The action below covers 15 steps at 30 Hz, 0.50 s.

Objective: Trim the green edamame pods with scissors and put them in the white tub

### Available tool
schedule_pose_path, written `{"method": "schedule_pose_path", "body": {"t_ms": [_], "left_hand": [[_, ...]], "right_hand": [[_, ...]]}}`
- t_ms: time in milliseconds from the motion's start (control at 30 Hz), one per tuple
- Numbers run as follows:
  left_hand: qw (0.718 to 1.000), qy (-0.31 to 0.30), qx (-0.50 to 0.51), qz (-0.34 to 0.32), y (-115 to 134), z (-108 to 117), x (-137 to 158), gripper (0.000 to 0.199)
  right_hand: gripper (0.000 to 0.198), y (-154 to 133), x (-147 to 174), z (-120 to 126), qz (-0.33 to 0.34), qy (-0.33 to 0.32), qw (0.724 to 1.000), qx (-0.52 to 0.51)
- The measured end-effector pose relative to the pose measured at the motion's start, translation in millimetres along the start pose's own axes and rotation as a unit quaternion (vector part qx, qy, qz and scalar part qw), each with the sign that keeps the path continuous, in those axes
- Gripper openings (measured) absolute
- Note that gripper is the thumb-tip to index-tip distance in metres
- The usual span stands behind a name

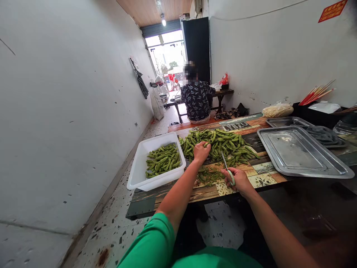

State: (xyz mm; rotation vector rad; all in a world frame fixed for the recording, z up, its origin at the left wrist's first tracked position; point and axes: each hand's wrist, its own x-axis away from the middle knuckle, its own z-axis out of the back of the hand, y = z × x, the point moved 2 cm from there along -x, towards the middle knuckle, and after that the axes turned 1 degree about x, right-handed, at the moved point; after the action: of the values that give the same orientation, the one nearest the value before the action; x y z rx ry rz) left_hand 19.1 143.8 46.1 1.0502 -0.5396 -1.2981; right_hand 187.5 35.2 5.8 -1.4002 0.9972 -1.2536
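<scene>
A large heap of green edamame pods lies on the patterned wooden table. At the heap's near left edge, my left hand is closed with its fingertips pinching a pod. My right hand has its fingers through the light green handles of a pair of scissors, whose blades point up and away toward the heap. Small green trimmings are scattered on the tabletop between my hands. To the left, a white plastic tub contains more pods.
Metal trays overlap on the right side, with dark grey items on the rear one. Behind them are a bag of pale noodle-like strands and red-tipped sticks in a black box. Ahead, a person sits facing away.
</scene>
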Motion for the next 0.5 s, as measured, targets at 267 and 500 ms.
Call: {"method": "schedule_pose_path", "body": {"t_ms": [267, 500], "left_hand": [[0.906, -0.231, 0.322, 0.152, -10, -1, 32, 0.032], [0.919, -0.289, 0.25, 0.096, -14, -3, 42, 0.047]], "right_hand": [[0.043, 2, -2, -1, 0.005, -0.001, 1.0, 0.013], [0.041, -7, 0, -2, -0.009, -0.026, 1.0, 0.011]]}}
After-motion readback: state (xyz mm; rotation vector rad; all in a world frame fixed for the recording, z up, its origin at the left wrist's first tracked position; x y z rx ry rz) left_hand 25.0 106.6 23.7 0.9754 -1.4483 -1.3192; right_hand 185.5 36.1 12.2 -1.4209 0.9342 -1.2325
